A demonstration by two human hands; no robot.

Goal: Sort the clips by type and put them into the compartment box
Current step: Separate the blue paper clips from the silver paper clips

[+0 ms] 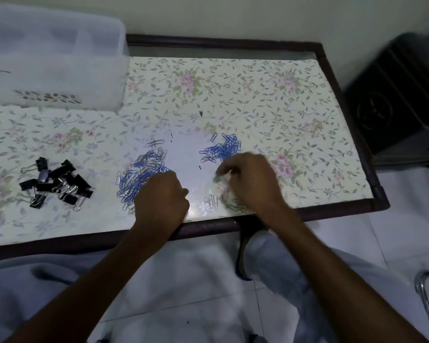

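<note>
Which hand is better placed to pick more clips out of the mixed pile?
Left hand, probably: it rests at the edge of the mixed pile. The right hand is across, beside the blue pile.

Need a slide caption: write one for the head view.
Both hands sort blue and silver paper clips on a floral table.

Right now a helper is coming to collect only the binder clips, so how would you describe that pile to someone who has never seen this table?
Start at the translucent compartment box at the floral table's far left corner, then come toward the near edge. The binder clips lie there, left of both paper-clip piles: black, chunky, with silver wire handles, unlike the thin blue and silver paper clips.
</note>
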